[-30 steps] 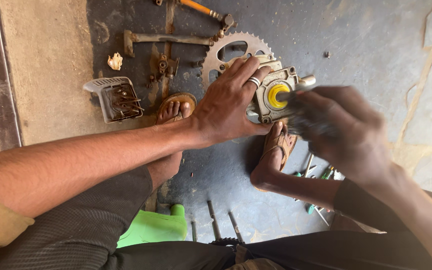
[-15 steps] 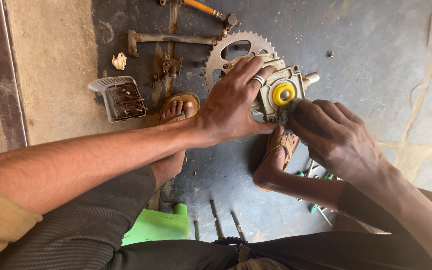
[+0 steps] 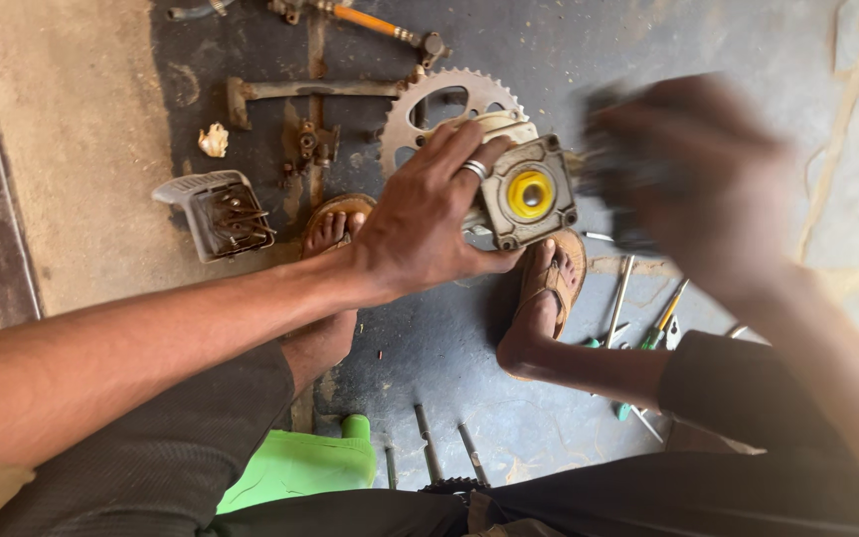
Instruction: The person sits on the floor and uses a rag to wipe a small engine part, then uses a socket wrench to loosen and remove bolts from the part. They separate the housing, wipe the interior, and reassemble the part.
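**Left hand steadies square metal housing; right hand blurred beside it**

Left hand (image 3: pixel 420 224), a plain metal ring on one finger, lies over the near-left part of a square grey metal housing (image 3: pixel 529 194). Fingers (image 3: pixel 454 149) spread across its top edge, thumb hooked under the near edge: clamped on the casting. The housing sits at scene centre, just above the dark stained floor (image 3: pixel 648 40), its face tilted up to the camera. Face is flat and dull, rounded corners, bolt holes at the corners, a glossy yellow round cap (image 3: pixel 530 194) in the middle.

Right hand (image 3: pixel 698 179) is just right of the housing, raised and heavily motion-blurred. A dark smear shows at its left side; cannot tell what it is, nor whether the fingers are apart or together.

Behind the housing, flat on the floor: a toothed steel sprocket (image 3: pixel 439 99), rusty, with cut-out windows. Far: an orange-handled tool (image 3: pixel 370 20) and a long rusted metal bar (image 3: pixel 310 89). Left: a finned grey casting (image 3: pixel 216 209). Two sandalled feet flank the housing. Near right: screwdrivers (image 3: pixel 663 318) lying loose. Near centre: a bright green plastic piece (image 3: pixel 300 462).
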